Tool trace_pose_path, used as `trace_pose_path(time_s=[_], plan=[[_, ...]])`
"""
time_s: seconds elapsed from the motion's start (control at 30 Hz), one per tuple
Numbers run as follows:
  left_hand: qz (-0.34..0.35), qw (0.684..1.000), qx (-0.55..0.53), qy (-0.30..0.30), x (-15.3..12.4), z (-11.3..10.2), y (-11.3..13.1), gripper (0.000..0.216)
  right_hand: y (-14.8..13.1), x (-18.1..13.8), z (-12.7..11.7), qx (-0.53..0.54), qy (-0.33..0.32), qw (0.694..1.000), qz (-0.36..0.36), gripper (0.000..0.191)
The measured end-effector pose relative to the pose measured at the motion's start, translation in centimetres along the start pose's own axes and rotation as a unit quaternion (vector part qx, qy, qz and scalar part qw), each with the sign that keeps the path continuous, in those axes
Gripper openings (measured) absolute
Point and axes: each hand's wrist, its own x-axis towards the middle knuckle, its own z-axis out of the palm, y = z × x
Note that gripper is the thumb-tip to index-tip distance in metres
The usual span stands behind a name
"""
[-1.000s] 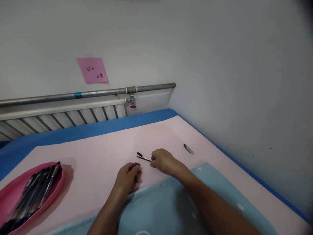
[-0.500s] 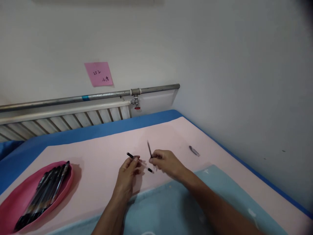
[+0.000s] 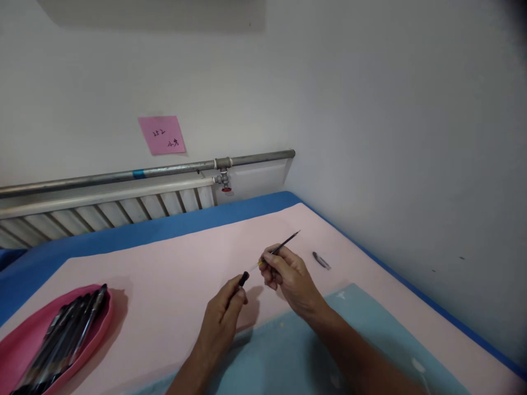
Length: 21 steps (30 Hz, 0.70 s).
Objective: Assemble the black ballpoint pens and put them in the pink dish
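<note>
My left hand [image 3: 225, 310] is closed round a black pen barrel [image 3: 244, 278], whose end sticks out past my fingertips. My right hand [image 3: 286, 274] pinches a thin black pen refill [image 3: 285, 244] that slants up to the right, its lower tip pointing at the barrel's end. The two hands hover close together above the pink table surface [image 3: 173, 269]. A small dark pen part [image 3: 321, 260] lies on the pink surface just right of my right hand.
A pink tray [image 3: 102, 323] with several black pens sits at the near left. A light blue mat [image 3: 288, 356] lies under my forearms. A blue edge [image 3: 123, 230] borders the table, with a radiator, a pipe and a pink note on the wall behind.
Both hands lifted off the table. My left hand turned the barrel's end toward the right hand. My right hand swung the refill from upright to a slant, its lower tip near the barrel.
</note>
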Motion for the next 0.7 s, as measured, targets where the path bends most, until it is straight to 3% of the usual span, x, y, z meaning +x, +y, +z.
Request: trace_pose_path(time_s=[0.17, 0.7], plan=[[-0.012, 1.0, -0.015, -0.003, -0.07, 0.05, 0.01, 0.044, 0.12, -0.11, -0.14, -0.027, -0.029, 0.999, 0.018, 0.017], [-0.112, 0.976, -0.188, -0.004, -0.08, 0.3, 0.05, 0.038, -0.02, -0.25, 0.02, -0.027, -0.032, 0.999, 0.015, 0.015]])
